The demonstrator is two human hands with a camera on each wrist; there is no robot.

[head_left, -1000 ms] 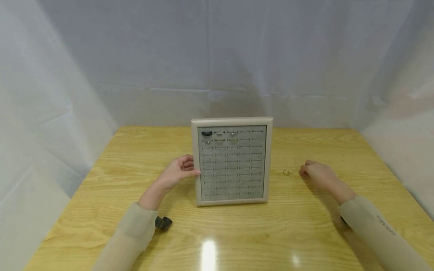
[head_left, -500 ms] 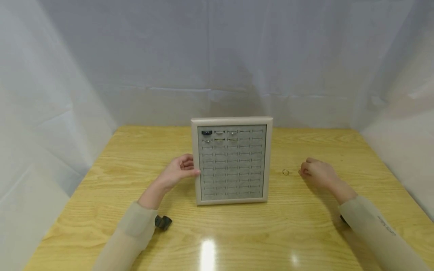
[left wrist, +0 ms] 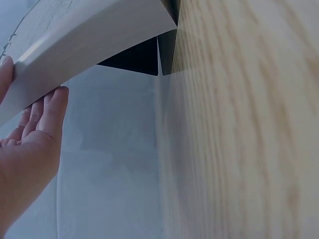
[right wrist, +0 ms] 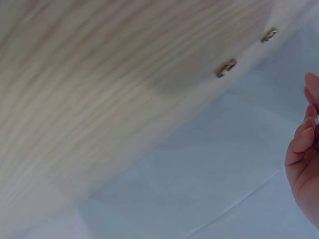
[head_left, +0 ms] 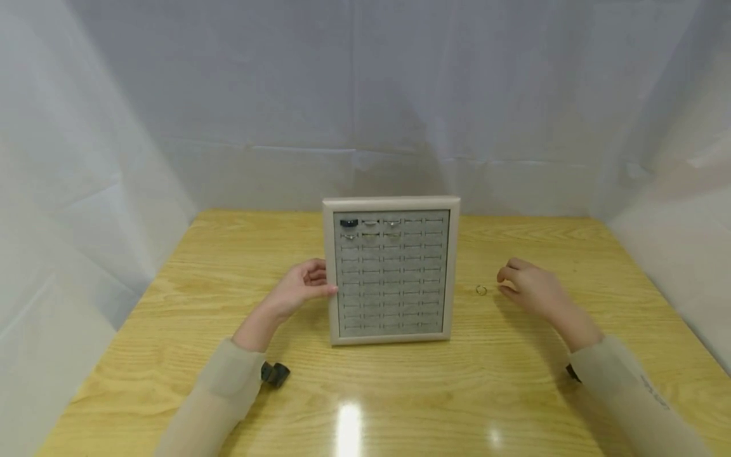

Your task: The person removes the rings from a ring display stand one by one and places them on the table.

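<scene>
Left hand [head_left: 301,290] was at the left edge of the ring display board [head_left: 391,271], which stood propped upright near the middle of the wooden table [head_left: 171,317]. Thumb lay on the front of the frame and the fingers [left wrist: 56,107] curled behind it, a light steadying grip on the rim. In the left wrist view a dark prop showed behind the board.

The board held a few rings [head_left: 370,223] in its top rows; the other slots looked bare. One dark ring [head_left: 348,223] sat in the top left slot.

Right of the board, apart from it, a small thin ring [head_left: 481,291] lay flat on the table. The right wrist view showed two small metal pieces [right wrist: 226,66] on the wood; what they were I could not tell.

Right hand [head_left: 528,289] hovered just right of that loose ring, not touching it, fingers loosely curled and holding nothing, fingertips [head_left: 504,276] pointed toward it.

Handling, as judged: the ring looked very light, hard and smooth. It would likely slide or roll on the glossy table if nudged. Best taken by a fingertip pinch across the band, thumb and forefinger on opposite sides. The board looked stiff and light, and might tip back if pushed, so a hand on its edge seemed wise.

A small black object [head_left: 275,374] lay by the left sleeve [head_left: 228,381], nearer the person than the board.
</scene>
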